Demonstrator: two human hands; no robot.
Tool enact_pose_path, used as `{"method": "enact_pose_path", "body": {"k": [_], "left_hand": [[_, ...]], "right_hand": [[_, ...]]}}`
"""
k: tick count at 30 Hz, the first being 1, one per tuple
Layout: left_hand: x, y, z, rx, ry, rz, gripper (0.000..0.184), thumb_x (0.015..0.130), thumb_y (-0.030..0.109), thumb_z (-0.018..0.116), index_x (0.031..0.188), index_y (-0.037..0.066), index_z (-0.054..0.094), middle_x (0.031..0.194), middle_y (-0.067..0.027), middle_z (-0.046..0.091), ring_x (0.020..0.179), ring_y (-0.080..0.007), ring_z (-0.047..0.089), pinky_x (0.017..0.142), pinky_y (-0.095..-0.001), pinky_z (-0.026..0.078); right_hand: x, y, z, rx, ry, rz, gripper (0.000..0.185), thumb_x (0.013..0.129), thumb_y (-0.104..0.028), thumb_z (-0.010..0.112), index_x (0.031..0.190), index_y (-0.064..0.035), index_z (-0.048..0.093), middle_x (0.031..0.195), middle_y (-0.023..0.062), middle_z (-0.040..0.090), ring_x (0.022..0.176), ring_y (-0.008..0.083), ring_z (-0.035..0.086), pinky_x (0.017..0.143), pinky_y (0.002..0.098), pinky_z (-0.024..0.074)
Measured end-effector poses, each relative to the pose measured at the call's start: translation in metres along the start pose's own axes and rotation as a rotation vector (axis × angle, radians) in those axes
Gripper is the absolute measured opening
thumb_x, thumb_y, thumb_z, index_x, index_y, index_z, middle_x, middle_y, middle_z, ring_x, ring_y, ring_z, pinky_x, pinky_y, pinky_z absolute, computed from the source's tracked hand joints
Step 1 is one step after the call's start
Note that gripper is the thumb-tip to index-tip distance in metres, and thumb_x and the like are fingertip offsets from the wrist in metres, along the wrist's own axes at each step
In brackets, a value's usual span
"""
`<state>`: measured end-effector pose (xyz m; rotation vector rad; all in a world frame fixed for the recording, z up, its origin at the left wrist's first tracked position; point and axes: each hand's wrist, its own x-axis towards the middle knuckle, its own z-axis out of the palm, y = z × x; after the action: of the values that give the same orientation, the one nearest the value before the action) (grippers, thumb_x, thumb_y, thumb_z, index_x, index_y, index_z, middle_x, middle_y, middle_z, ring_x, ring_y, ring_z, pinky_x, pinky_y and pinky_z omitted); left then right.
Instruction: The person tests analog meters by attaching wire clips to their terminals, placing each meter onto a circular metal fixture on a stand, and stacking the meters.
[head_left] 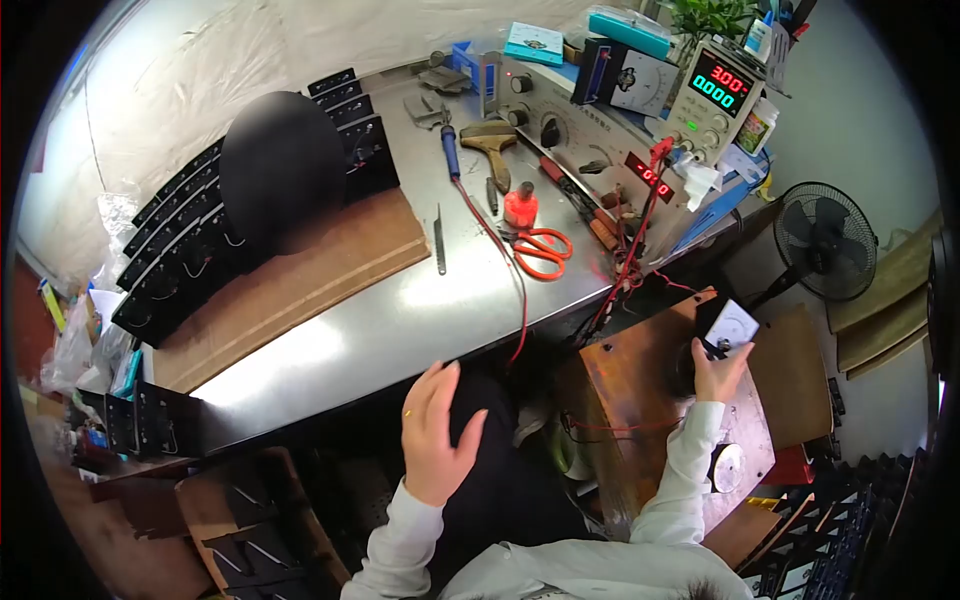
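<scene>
My right hand (720,376) grips a panel meter (733,327) with a white dial face and dark housing, holding it above the far side of a wooden board (640,362). A dark round object, partly hidden, is beside its fingers. My left hand (438,440) hangs in the air at the metal bench's front edge, fingers stretched and thumb apart, with nothing in it. A round silver disc (728,468) lies on the board near my right sleeve.
On the metal bench (350,345) are orange-handled scissors (541,253), a red bottle (521,206), tweezers (439,240), a brush (490,145) and a soldering iron (450,155). Black units (185,260) stand in rows, partly hidden by a dark blur. A power supply (708,125) and fan (825,240) stand right.
</scene>
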<state>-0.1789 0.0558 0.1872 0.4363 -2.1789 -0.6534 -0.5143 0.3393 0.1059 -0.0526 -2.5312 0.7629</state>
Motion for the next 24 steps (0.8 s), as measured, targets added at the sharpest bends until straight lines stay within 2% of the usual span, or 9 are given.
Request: {"method": "enact_pose_path", "body": {"k": [4,7,10,11,13,17,21,22,24], "left_hand": [[-0.037,-0.006,-0.035,0.034,0.147,-0.174,0.039,0.084,-0.004,0.070,0.123,-0.001,0.064,0.122,-0.0198,0.067,0.115,-0.0359,0.064,0.100,-0.0408,0.050],[-0.044,0.005,-0.052,-0.034,0.169,-0.294,0.037,0.089,0.003,0.067,0.125,-0.003,0.063,0.124,-0.0193,0.066,0.118,-0.0331,0.063,0.103,-0.0405,0.047],[-0.039,-0.004,-0.051,-0.141,0.174,-0.188,0.069,0.088,0.007,0.066,0.149,-0.007,0.038,0.149,-0.0259,0.047,0.136,-0.0405,0.047,0.116,-0.0458,0.034],[-0.032,-0.005,-0.052,-0.062,0.128,-0.177,0.085,0.086,0.007,0.069,0.156,-0.007,0.023,0.154,-0.0288,0.037,0.140,-0.0429,0.040,0.118,-0.0478,0.029],[-0.015,-0.011,-0.046,-0.048,0.210,-0.258,0.098,0.082,0.006,0.075,0.158,-0.006,0.014,0.155,-0.0301,0.032,0.142,-0.0443,0.037,0.118,-0.0493,0.027],[0.007,-0.052,-0.072,-0.240,0.045,-0.392,0.110,0.073,0.002,0.084,0.160,0.001,0.016,0.149,-0.0269,0.038,0.134,-0.0372,0.048,0.112,-0.0441,0.040],[0.027,-0.055,-0.079,-0.479,-0.028,-0.361,0.108,0.074,-0.002,0.083,0.159,0.004,0.017,0.135,-0.0221,0.057,0.122,-0.0309,0.063,0.100,-0.0401,0.054],[0.027,-0.058,-0.082,-0.506,-0.131,-0.401,0.113,0.079,-0.007,0.077,0.163,0.013,0.005,0.147,-0.0193,0.046,0.130,-0.0284,0.055,0.107,-0.0417,0.047],[0.029,-0.060,-0.083,-0.508,-0.133,-0.400,0.113,0.079,-0.007,0.076,0.163,0.014,0.004,0.149,-0.0192,0.045,0.131,-0.0285,0.054,0.107,-0.0418,0.047]], "right_hand": [[-0.060,-0.057,-0.033,0.313,0.160,-0.264,0.110,0.072,-0.027,0.087,0.156,0.0087,0.024,0.153,0.0297,0.039,0.141,0.0410,0.041,0.118,0.0458,0.0330],[-0.151,-0.162,-0.066,0.961,-0.333,-0.196,0.115,0.067,-0.017,0.090,0.157,0.0081,0.021,0.157,0.0259,0.034,0.143,0.0381,0.038,0.119,0.0448,0.0305],[-0.194,-0.232,-0.080,0.838,-0.549,-0.882,0.116,0.058,-0.021,0.092,0.152,0.0094,0.030,0.149,0.0301,0.041,0.133,0.0458,0.047,0.110,0.0490,0.0391],[-0.199,-0.256,-0.080,0.802,-0.745,-0.902,0.115,0.058,-0.020,0.091,0.152,0.0070,0.031,0.148,0.0304,0.043,0.130,0.0461,0.049,0.105,0.0493,0.0418],[-0.217,-0.283,-0.082,0.616,-0.703,-1.003,0.115,0.059,-0.021,0.091,0.154,0.0040,0.030,0.147,0.0306,0.044,0.128,0.0445,0.052,0.103,0.0495,0.0427],[-0.203,-0.288,-0.074,0.769,-0.818,-0.989,0.111,0.065,-0.025,0.091,0.155,0.0019,0.032,0.146,0.0305,0.046,0.129,0.0433,0.053,0.103,0.0478,0.0442],[-0.200,-0.253,-0.065,0.817,-0.672,-0.720,0.064,0.075,-0.008,0.086,0.133,0.0020,0.060,0.128,0.0208,0.060,0.114,0.0346,0.063,0.092,0.0386,0.0531],[-0.199,-0.249,-0.071,0.836,-0.714,-0.666,0.057,0.076,-0.006,0.085,0.127,0.0021,0.062,0.125,0.0191,0.061,0.110,0.0312,0.065,0.089,0.0368,0.0538],[-0.204,-0.240,-0.076,0.851,-0.764,-0.609,0.050,0.076,-0.004,0.084,0.121,0.0022,0.064,0.122,0.0173,0.063,0.106,0.0279,0.067,0.086,0.0350,0.0545]]}}
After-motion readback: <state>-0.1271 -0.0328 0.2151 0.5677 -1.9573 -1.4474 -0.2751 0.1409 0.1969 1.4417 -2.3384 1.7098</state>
